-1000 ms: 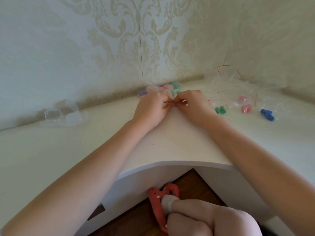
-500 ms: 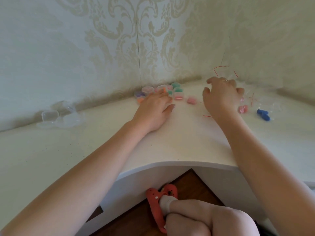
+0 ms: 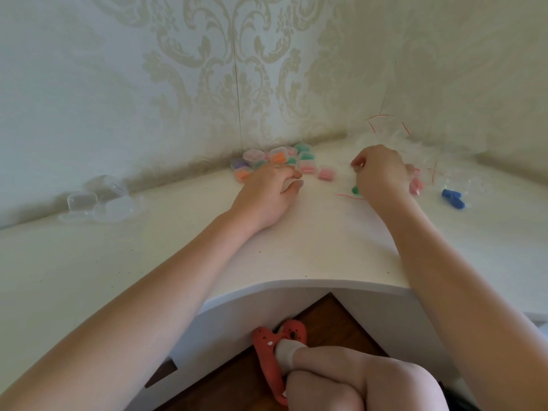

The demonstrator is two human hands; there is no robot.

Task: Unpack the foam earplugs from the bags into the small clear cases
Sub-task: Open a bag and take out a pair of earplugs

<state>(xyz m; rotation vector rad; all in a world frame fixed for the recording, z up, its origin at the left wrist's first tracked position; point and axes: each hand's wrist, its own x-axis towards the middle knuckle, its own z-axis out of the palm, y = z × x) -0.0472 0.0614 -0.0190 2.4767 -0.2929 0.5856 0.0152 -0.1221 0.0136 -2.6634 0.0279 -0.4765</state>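
My left hand (image 3: 267, 192) rests relaxed on the white table, its fingertips beside a cluster of small clear cases (image 3: 278, 160) filled with coloured earplugs. My right hand (image 3: 381, 170) hovers at the edge of the bag pile with curled fingers. It pinches a clear bag that holds green earplugs (image 3: 355, 190), and the bag's red strip shows below the hand. Most of that bag is hidden. One filled pink case (image 3: 327, 174) stands apart between my hands.
Empty clear cases (image 3: 84, 201) lie at the far left by the wall. Crumpled empty bags (image 3: 394, 137) pile up in the right corner. Bagged pink earplugs (image 3: 415, 185) and blue earplugs (image 3: 452, 197) lie right of my hand. The table's curved front edge (image 3: 311, 281) is near.
My hands were together at the centre, then parted. The right hand reached to the bag pile and now curls over the green-earplug bag, which has shifted left. The left hand settled by the cases.
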